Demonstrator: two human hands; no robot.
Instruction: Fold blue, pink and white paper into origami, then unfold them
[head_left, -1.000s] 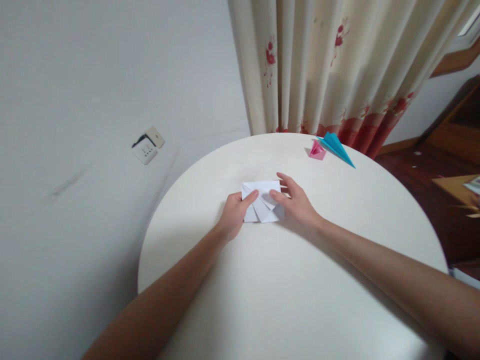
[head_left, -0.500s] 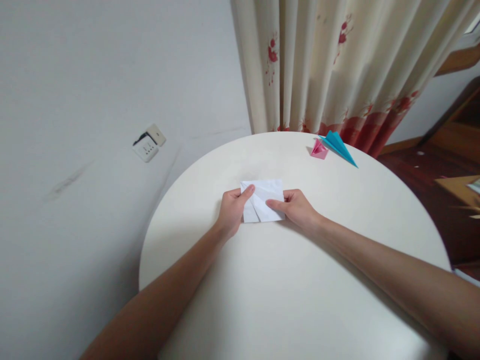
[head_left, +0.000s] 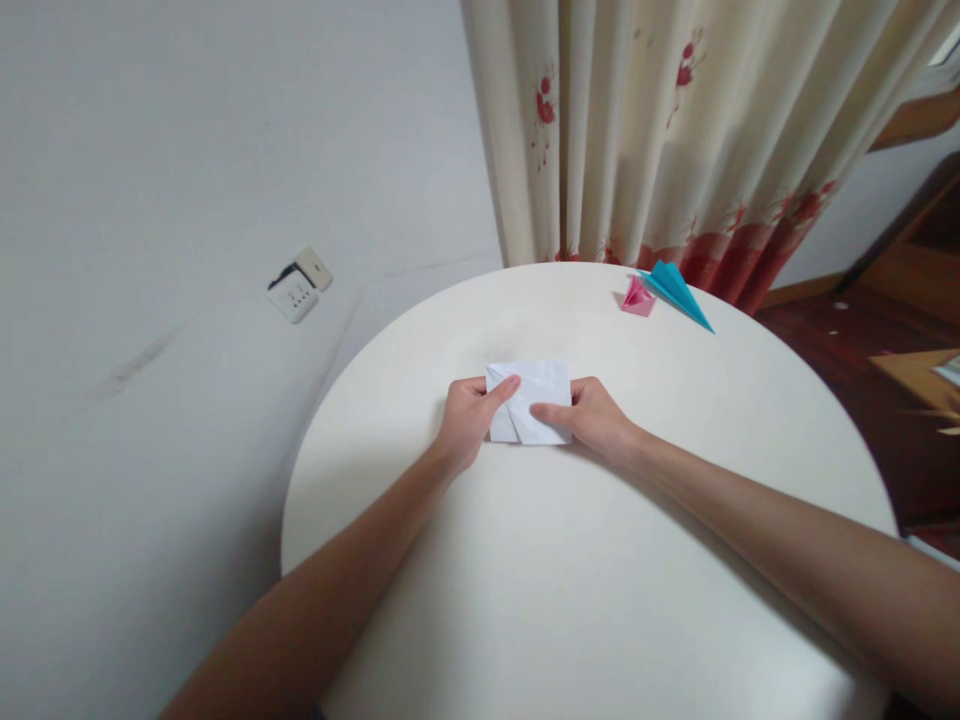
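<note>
Both hands on white folded paper [head_left: 534, 398], left hand [head_left: 466, 420] pinching left edge, right hand [head_left: 592, 418] right edge

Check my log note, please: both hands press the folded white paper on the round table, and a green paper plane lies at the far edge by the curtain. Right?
Not quite: the plane is blue, not green, as the head view shows. Otherwise correct: the left hand and right hand press the white paper on the round table, with the plane by the curtain.

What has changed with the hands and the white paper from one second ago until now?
The right hand, open and flat a second ago, curled in and now pinches the right edge of the folded white paper. The left hand kept its thumb on the paper. The pink origami and blue paper plane stayed put.
</note>
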